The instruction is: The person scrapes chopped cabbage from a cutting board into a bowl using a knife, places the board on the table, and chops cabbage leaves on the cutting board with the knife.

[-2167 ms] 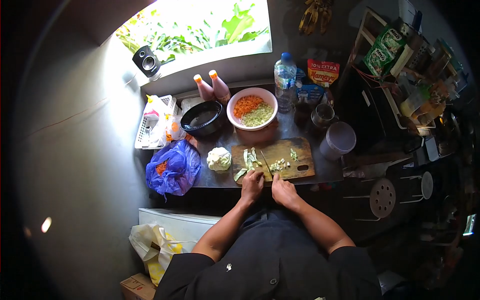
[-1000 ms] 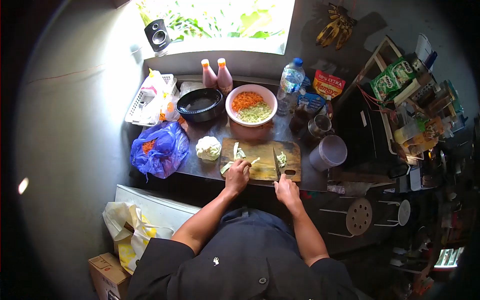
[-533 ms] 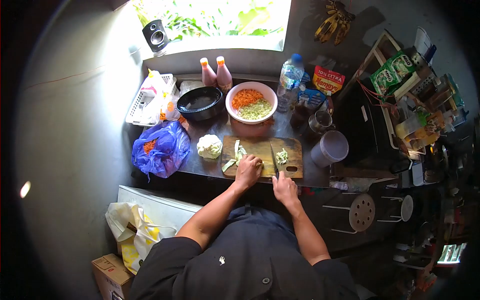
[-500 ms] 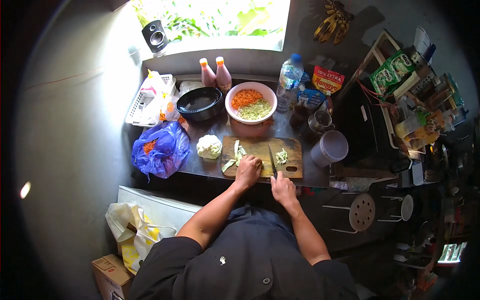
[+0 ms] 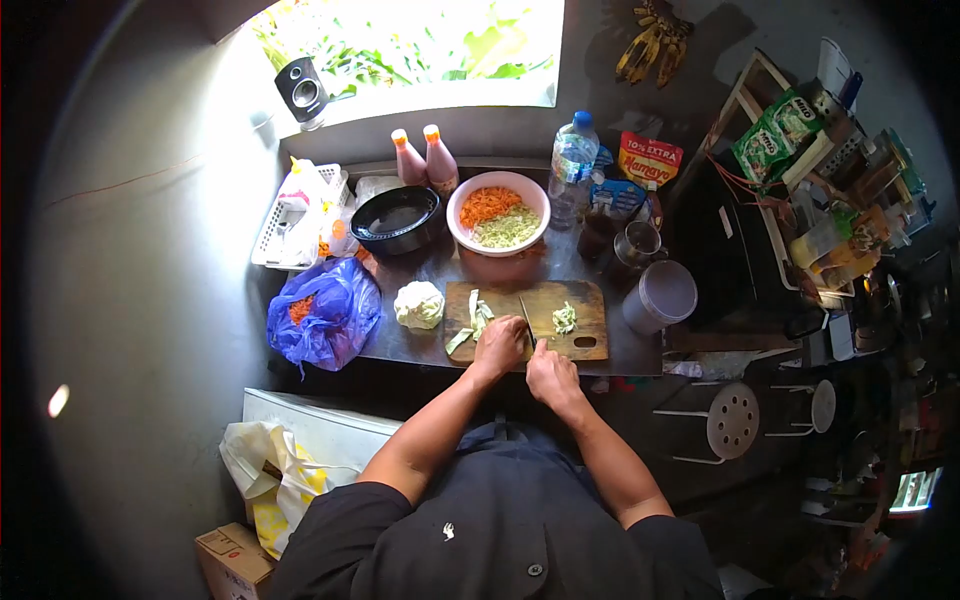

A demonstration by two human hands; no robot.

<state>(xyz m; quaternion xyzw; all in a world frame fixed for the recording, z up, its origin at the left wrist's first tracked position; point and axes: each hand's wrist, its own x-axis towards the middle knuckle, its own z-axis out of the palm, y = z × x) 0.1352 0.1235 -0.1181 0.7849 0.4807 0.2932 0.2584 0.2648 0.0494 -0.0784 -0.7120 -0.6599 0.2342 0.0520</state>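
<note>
The right hand's (image 5: 553,379) grip is closed round the knife (image 5: 529,322); the left (image 5: 501,347) is curled on the board (image 5: 543,298), its hold hidden. Pale strips (image 5: 480,315) lie left, chopped bits (image 5: 564,318) right, and the cabbage (image 5: 419,305) sits beside the board on the worktop (image 5: 400,345).

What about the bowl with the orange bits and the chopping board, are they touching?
Apart. The head view looks down on both, and a strip of tabletop shows between the bowl and the chopping board.

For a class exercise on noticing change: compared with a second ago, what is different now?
The left hand moved rightward across the brown rectangular wooden board, and the narrow metal knife leftward. The right hand still grips it; the round pale cabbage stayed put.
</note>
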